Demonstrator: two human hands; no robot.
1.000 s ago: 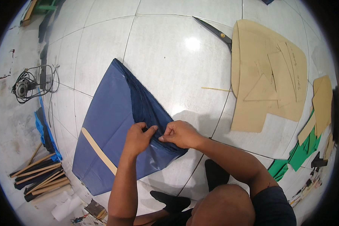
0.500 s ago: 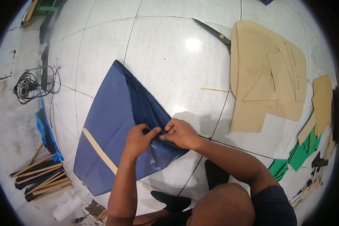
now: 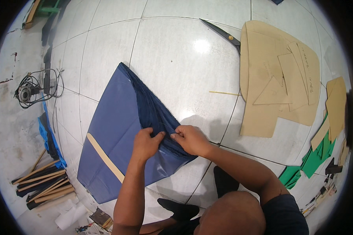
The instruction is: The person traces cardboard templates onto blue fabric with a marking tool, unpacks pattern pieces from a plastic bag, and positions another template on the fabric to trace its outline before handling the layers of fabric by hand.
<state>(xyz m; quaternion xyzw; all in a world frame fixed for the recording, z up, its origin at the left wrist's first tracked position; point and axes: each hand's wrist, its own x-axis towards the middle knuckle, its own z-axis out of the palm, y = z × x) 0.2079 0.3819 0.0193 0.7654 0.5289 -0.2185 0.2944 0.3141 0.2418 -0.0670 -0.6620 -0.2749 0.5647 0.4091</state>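
Observation:
A stack of blue coated fabric (image 3: 106, 113) lies on the floor in front of me, its many thin dark-blue layers fanned out along the right edge. My left hand (image 3: 146, 143) is closed on the near part of that layered edge, thumb and fingers pinching the cloth. Across a small gap, my right hand (image 3: 192, 140) pinches the outer layers between thumb and forefinger. Both fingertips are partly hidden among the folds. On top of the fabric, left of my left forearm, rests a narrow tan strip (image 3: 105, 157).
Large scissors (image 3: 220, 33) lie partly under tan card patterns (image 3: 259, 70) at the upper right, near a thin yellow stick (image 3: 223, 93). Green fabric pieces (image 3: 317, 156) are at far right. Several wooden-coloured rolls (image 3: 47, 184) and a cable-wrapped round device (image 3: 25, 93) lie at left.
My hands have drawn slightly apart, the right one shifting a little to the right. More of the dark layers shows between them. The fabric stack stays in place.

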